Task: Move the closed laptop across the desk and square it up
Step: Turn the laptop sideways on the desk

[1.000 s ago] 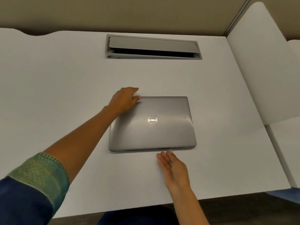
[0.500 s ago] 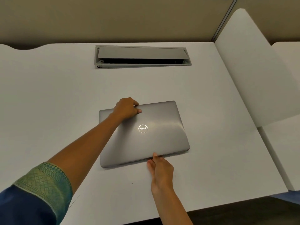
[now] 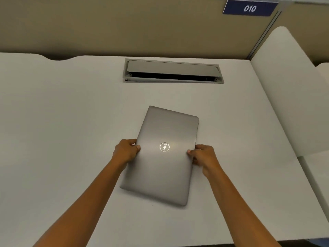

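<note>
A closed grey laptop [image 3: 165, 168] with a round silver logo lies flat on the white desk [image 3: 62, 122], turned so its long sides run roughly front to back and skewed a little clockwise. My left hand [image 3: 125, 151] grips its left long edge, thumb on the lid. My right hand [image 3: 203, 156] grips the right long edge opposite, thumb on the lid too. The fingers under both edges are hidden.
A grey cable hatch [image 3: 173, 71] with its flap half raised is set into the desk behind the laptop. A white divider panel [image 3: 288, 97] rises along the right side. A beige partition wall with a blue "010" sign [image 3: 250, 8] stands at the back.
The laptop has been turned about a quarter turn from lying crosswise to lying lengthwise. Both hands have shifted from its back and front edges to grip its two long sides.
</note>
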Demonstrator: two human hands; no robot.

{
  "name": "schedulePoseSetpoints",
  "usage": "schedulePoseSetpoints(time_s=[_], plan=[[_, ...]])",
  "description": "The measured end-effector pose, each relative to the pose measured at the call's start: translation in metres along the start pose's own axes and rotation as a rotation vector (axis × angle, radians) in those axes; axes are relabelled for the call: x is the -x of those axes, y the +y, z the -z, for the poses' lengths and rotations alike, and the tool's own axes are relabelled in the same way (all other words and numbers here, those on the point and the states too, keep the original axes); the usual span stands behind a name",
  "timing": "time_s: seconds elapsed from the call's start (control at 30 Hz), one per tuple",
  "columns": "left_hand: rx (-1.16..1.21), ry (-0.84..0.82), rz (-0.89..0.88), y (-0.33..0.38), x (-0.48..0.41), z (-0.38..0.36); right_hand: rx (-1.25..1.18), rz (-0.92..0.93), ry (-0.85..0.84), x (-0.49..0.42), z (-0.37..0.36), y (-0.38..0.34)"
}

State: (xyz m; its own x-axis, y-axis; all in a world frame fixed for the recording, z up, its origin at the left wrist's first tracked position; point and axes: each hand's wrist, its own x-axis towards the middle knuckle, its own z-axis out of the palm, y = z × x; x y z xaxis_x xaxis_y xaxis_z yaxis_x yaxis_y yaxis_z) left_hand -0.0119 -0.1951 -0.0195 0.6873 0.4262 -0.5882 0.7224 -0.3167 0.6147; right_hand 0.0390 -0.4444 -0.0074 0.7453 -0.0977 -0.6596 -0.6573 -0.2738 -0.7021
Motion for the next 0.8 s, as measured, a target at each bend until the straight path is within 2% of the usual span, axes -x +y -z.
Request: schedulePoseSetpoints(time_s=[0.17, 0.3, 0.37, 0.43, 0.5, 0.57, 0.63, 0.7, 0.8], plan=[[0.161, -0.022, 0.038, -0.018, 0.014, -0.013, 0.202, 0.047, 0.009, -0.016, 0.001, -0.013], [0.140, -0.007, 0.021, -0.016, 0.021, -0.017, 0.286, 0.068, 0.027, -0.018, 0.003, -0.014], [0.072, -0.022, 0.010, -0.014, 0.022, -0.014, 0.261, 0.053, 0.011, -0.012, 0.004, -0.014], [-0.058, -0.019, -0.043, -0.006, 0.020, -0.009, 0.228, 0.098, 0.063, 0.002, 0.005, -0.011], [-0.236, 0.073, -0.128, 0.012, 0.014, -0.004, 0.123, 0.208, 0.187, 0.033, 0.002, 0.001], [-0.353, 0.177, -0.251, 0.037, 0.005, -0.004, -0.088, 0.250, 0.265, 0.074, -0.006, 0.021], [-0.423, 0.202, -0.442, 0.062, -0.007, -0.007, -0.326, 0.121, 0.227, 0.112, -0.018, 0.047], [-0.523, 0.157, -0.599, 0.085, -0.022, -0.013, -0.551, -0.127, 0.155, 0.135, -0.033, 0.072], [-0.712, 0.047, -0.701, 0.108, -0.051, -0.024, -0.747, -0.484, 0.040, 0.146, -0.057, 0.096]])
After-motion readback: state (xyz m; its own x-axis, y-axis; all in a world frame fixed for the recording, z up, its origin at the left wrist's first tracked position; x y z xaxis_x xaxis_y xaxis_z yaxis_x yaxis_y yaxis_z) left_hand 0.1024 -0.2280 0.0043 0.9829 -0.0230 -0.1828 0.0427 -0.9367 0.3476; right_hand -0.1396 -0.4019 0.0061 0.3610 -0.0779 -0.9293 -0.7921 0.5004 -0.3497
